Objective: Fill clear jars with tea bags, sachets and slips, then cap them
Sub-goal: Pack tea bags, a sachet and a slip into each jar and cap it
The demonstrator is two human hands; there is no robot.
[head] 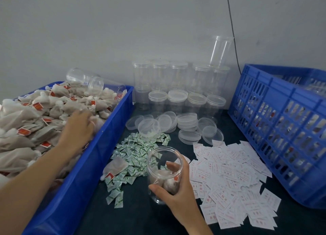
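Observation:
My right hand [173, 187] grips an open clear jar [163, 161] standing on the dark table, with a few tea bags in its bottom. My left hand [79, 127] reaches into the blue tray [98, 153] on the left and lies on the heap of tea bags [35, 114] with red tags; its fingertips are blurred among the bags, so any hold on a bag is unclear. Green-and-white sachets [134, 153] lie in a pile left of the jar, one loose tea bag [115, 167] on them. White slips [229, 178] are spread to the right. Loose clear lids [187, 121] lie behind.
Capped empty jars [176, 86] stand in rows against the wall, one more jar [221, 51] leaning on top. Empty jars [82, 77] lie on the tea bags at the tray's far end. A blue slatted crate [285, 128] holding more jars sits tilted at the right.

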